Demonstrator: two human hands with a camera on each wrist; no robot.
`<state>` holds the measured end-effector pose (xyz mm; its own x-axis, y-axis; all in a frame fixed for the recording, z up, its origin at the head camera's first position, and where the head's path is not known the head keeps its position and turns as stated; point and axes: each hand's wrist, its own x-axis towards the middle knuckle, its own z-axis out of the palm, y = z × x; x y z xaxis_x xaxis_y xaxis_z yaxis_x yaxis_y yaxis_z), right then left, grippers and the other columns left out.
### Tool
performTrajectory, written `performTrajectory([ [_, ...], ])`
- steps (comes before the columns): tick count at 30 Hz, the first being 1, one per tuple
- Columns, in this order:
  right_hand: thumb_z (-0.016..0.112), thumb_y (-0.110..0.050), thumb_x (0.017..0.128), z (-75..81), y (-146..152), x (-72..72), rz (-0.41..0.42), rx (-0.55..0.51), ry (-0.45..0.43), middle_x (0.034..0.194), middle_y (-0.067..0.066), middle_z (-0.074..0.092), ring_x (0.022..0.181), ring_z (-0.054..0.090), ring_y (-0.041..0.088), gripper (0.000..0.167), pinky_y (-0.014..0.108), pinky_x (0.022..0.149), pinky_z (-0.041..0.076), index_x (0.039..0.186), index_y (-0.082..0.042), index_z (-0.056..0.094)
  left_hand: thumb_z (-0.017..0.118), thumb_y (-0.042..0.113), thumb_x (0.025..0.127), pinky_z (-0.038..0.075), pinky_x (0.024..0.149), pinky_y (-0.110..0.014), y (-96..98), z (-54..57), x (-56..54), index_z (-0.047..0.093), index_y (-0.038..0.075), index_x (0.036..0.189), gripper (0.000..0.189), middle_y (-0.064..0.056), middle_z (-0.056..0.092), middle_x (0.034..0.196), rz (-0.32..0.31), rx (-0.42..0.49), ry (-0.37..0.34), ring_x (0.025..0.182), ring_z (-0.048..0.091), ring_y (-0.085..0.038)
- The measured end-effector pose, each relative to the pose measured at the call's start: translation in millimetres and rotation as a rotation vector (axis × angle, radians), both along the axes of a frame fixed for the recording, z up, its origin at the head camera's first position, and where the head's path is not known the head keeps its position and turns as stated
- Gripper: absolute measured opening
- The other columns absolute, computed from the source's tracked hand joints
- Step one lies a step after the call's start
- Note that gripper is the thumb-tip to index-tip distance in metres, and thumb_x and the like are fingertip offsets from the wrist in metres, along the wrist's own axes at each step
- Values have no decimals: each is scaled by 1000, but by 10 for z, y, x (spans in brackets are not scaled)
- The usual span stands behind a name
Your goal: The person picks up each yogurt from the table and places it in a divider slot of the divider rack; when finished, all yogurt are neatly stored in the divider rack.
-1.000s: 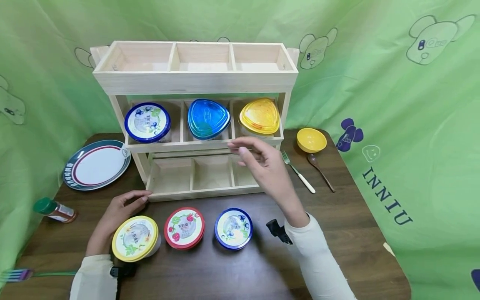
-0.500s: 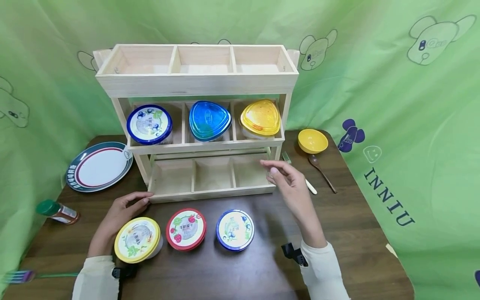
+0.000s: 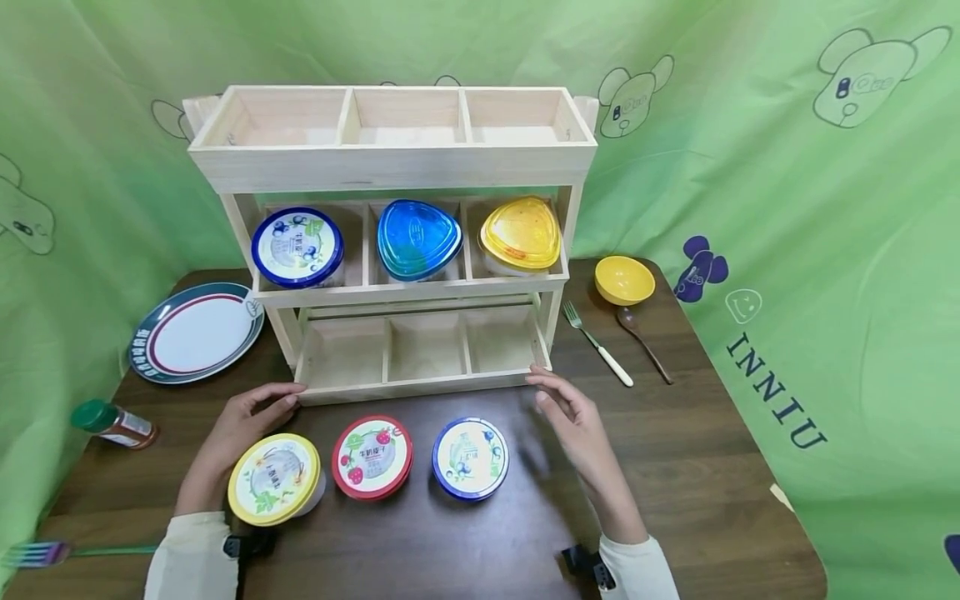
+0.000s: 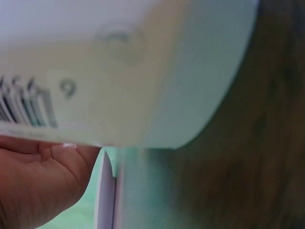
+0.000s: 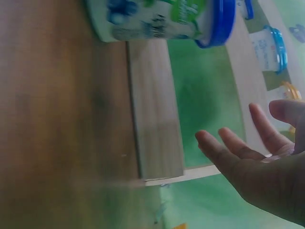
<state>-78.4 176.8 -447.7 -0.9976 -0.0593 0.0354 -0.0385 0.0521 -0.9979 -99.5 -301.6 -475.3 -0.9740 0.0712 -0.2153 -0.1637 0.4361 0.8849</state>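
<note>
A three-tier wooden rack (image 3: 390, 169) stands in the middle of the table. My left hand (image 3: 243, 425) rests its fingertips at the bottom tier's left front corner, beside a yellow-lidded tub (image 3: 273, 479). That tub's barcode side (image 4: 95, 105) covers much of the left wrist view. My right hand (image 3: 573, 421) holds nothing, its fingers loosely bent right at the bottom tier's right front corner. A red-lidded tub (image 3: 372, 458) and a blue-lidded tub (image 3: 470, 459) stand before the rack. On the middle tier sit a blue-lidded tub (image 3: 297, 247), a blue triangular-lidded one (image 3: 418, 239) and a yellow one (image 3: 521, 233).
To the rack's left lie a plate (image 3: 198, 332) and a green-capped spice jar (image 3: 112, 423). On its right are a yellow bowl (image 3: 624, 281), a white-handled fork (image 3: 597, 344) and a wooden spoon (image 3: 643, 343). Another fork (image 3: 82, 552) lies at the lower left.
My right hand has moved from in front of the middle tier down and right to the bottom tier's right front corner. The left hand stays at the left corner.
</note>
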Motion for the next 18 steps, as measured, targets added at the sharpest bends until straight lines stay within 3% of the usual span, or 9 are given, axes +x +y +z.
performTrajectory([
  [5, 57, -1, 110, -108, -14, 151, -1, 2, -27, 160, 23, 52, 139, 58, 17, 30, 40, 107, 56, 136, 12, 65, 63, 29, 113, 52, 90, -13, 2, 8, 7, 65, 0, 146, 45, 5, 68, 134, -2, -11, 18, 110, 59, 9],
  [12, 61, 0, 108, -189, -93, 271, 17, -47, -123, 158, 24, 53, 143, 53, 43, 32, 40, 106, 56, 135, 16, 58, 63, 25, 113, 53, 91, -14, -14, -21, -4, 64, -2, 147, 44, 13, 69, 130, 5, 35, 2, 111, 60, 9],
  [18, 65, -1, 105, -215, -187, 337, 84, -64, -154, 160, 25, 51, 145, 50, 48, 30, 33, 108, 53, 130, 13, 58, 63, 27, 113, 51, 91, -13, -28, -27, 3, 64, -1, 147, 44, 12, 70, 132, 5, 6, 11, 112, 58, 11],
])
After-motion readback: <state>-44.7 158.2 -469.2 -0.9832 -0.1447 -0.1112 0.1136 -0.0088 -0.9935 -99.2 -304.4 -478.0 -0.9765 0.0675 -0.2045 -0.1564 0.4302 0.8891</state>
